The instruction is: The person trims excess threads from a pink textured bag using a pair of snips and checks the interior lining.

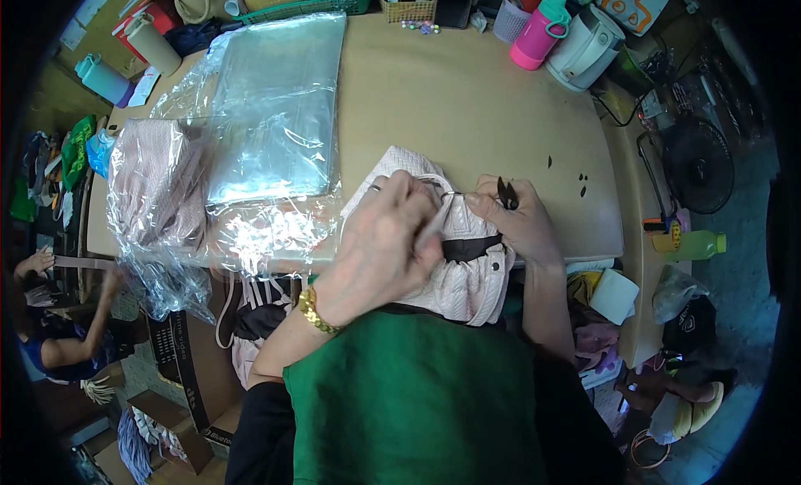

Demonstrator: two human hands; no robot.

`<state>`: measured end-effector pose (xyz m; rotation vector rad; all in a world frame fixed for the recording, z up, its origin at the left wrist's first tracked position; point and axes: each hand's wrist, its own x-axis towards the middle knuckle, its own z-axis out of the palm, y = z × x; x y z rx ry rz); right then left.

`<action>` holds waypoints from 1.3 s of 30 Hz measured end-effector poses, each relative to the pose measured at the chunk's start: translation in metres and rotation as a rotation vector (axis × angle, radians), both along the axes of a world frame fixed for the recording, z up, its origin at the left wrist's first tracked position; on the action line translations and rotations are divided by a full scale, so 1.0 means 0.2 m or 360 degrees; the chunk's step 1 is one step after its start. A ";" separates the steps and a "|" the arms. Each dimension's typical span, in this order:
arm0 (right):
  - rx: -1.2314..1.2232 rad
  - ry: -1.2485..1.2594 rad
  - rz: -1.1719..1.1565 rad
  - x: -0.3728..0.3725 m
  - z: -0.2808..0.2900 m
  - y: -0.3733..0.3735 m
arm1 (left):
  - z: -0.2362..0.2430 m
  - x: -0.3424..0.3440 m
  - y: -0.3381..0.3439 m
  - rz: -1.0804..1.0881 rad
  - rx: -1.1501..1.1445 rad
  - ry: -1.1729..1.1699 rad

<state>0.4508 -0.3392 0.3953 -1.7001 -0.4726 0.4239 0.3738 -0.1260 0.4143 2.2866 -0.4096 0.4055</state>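
Note:
A pale pink quilted bag (467, 285) with a dark band and a snap lies at the table's front edge, against my green apron (409, 410). My left hand (388, 234), with a ring and a gold bracelet, is over the bag's top, fingers curled, pinching a narrow pink strap. My right hand (526, 226) grips dark thread snips (506, 193), blades pointing up, while its thumb presses at the bag beside the strap. What lies under my left fingers is partly hidden.
Plastic sheets (271, 109) and pink goods in plastic (150, 180) cover the table's (467, 93) left. A kettle (584, 47) and pink bottle (538, 34) stand back right, a fan (692, 159) beyond. Another person (67, 347) works at lower left, holding a strap.

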 end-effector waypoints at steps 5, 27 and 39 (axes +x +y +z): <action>0.0287 0.0088 -0.0023 0.00 -0.05 0.01 | -0.08 0.12 0.14 -0.0394 -0.0913 0.0131; 0.0407 0.0436 -0.0071 0.04 -0.17 -0.03 | -0.13 0.07 -0.06 -0.0101 -0.0454 -0.0074; -0.0662 -0.0795 -0.0201 -0.10 0.16 0.01 | -0.11 0.08 0.03 -0.0237 -0.0790 0.0360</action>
